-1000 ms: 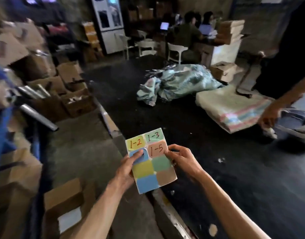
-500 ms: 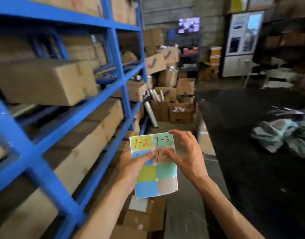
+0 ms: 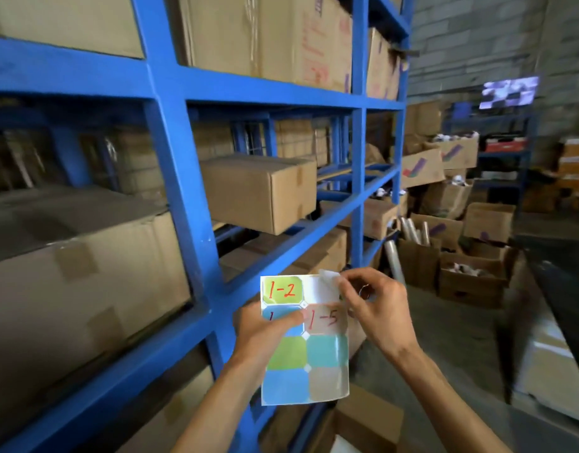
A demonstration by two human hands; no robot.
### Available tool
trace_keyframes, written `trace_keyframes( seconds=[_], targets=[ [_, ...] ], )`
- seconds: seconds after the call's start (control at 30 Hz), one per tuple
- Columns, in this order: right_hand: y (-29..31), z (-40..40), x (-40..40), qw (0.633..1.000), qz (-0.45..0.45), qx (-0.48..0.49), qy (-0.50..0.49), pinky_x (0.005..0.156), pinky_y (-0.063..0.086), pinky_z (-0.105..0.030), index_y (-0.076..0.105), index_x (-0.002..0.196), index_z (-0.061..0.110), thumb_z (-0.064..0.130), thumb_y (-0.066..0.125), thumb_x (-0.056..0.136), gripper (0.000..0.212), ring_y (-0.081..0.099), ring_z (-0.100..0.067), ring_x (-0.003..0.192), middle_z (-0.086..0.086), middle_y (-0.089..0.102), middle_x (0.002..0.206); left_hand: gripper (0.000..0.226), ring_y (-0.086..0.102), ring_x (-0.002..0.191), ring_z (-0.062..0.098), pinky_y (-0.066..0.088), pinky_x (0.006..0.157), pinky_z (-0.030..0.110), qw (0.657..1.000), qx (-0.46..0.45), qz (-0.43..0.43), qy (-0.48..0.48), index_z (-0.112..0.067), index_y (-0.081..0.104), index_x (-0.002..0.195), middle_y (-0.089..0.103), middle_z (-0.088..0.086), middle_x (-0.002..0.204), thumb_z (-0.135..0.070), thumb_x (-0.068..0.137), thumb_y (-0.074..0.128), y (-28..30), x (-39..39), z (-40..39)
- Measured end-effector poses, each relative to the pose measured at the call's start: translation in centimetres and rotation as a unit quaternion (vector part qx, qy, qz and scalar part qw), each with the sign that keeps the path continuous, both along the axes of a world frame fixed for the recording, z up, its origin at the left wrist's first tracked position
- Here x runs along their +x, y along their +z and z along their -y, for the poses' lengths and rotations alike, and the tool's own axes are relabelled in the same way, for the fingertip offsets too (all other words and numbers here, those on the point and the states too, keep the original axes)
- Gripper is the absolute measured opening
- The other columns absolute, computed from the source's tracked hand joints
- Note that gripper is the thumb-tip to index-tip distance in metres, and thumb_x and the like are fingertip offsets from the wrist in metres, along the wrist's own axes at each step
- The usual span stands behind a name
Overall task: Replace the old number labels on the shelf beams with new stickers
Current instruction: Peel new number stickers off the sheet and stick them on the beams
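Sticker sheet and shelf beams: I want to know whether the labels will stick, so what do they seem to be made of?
The sticker sheet looks like glossy coated paper: it curls and shows sheen, and a thin, pale sticker peels off at the right hand. The shelf beams look like blue-painted metal, probably steel: smooth, rigid bars under loaded cardboard boxes.

Single head-worn view, looking forward and slightly down along a blue shelf rack (image 3: 183, 178) running from near left into the distance. Close on both hands, left hand (image 3: 265, 328) and right hand (image 3: 376, 308), at lower centre. Wide-angle, edges bowed and blurred. No second view.
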State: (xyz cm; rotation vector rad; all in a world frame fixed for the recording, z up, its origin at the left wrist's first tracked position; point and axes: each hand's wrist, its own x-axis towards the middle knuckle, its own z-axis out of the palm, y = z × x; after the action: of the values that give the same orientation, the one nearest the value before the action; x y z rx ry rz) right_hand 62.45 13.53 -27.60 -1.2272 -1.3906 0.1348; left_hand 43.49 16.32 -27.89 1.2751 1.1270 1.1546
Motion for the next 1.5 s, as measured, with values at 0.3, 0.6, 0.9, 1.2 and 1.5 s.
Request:
trace_keyframes(
  seconds=[0.3, 0.6, 0.9, 1.2, 1.5],
  targets=[
    [1.9, -5.0, -4.6, 0.946, -0.282, -0.053, 0.155, 0.063, 0.057, -0.023, 0.076, 0.085, 0.015, 0.018, 0.06, 0.096, 0.021, 0.066, -0.015, 0.067, -0.008, 0.074, 0.078, 0.015, 0.074, 0.061, 0.019, 0.054, 0.046, 0.029, 1.0, -0.002, 0.01, 0.02, -0.02, 0.079, 0.081, 0.079, 0.005, 0.076, -0.008, 0.073, 0.081, 2.0, -5.3, -4.0],
    [3.3, -8.3, -4.8, 0.862, -0.447, -0.099, 0.218, 0.06, 0.057, -0.027, 0.076, 0.093, 0.008, 0.02, 0.062, 0.094, 0.018, 0.068, -0.022, 0.067, -0.019, 0.073, 0.084, 0.017, 0.076, 0.069, 0.018, 0.057, 0.053, 0.029, 0.999, 0.009, 0.001, 0.035, -0.024, 0.078, 0.084, 0.079, -0.001, 0.078, -0.013, 0.072, 0.082, 3.2, -6.8, -6.6],
    [6.1, -13.1, -2.1, 0.809, -0.521, -0.091, 0.258, 0.056, 0.057, -0.021, 0.069, 0.105, 0.001, 0.018, 0.067, 0.09, 0.022, 0.069, -0.014, 0.064, -0.01, 0.073, 0.082, 0.018, 0.076, 0.07, 0.021, 0.06, 0.055, 0.034, 0.995, 0.042, 0.003, 0.086, -0.019, 0.078, 0.089, 0.08, 0.002, 0.08, -0.01, 0.074, 0.081, 6.0, -6.3, -9.0],
    [9.3, -17.5, -2.1, 0.864, -0.427, -0.002, 0.269, 0.074, 0.06, -0.028, 0.078, 0.084, 0.011, 0.021, 0.072, 0.087, 0.012, 0.068, -0.019, 0.072, -0.014, 0.071, 0.076, 0.017, 0.076, 0.071, 0.024, 0.061, 0.061, 0.041, 0.984, 0.099, -0.004, 0.148, -0.014, 0.077, 0.089, 0.08, 0.003, 0.079, -0.011, 0.074, 0.082, 10.2, -5.2, -11.2],
    [16.6, -21.8, -6.4, 0.915, -0.263, 0.224, 0.209, 0.072, 0.052, -0.008, 0.075, 0.092, 0.032, 0.015, 0.071, 0.088, 0.018, 0.071, 0.005, 0.081, 0.023, 0.075, 0.081, 0.016, 0.076, 0.071, 0.02, 0.062, 0.059, 0.036, 0.959, 0.171, -0.023, 0.226, -0.014, 0.077, 0.086, 0.079, 0.0, 0.077, -0.009, 0.072, 0.084, 15.3, -7.0, -12.0]
  ],
)
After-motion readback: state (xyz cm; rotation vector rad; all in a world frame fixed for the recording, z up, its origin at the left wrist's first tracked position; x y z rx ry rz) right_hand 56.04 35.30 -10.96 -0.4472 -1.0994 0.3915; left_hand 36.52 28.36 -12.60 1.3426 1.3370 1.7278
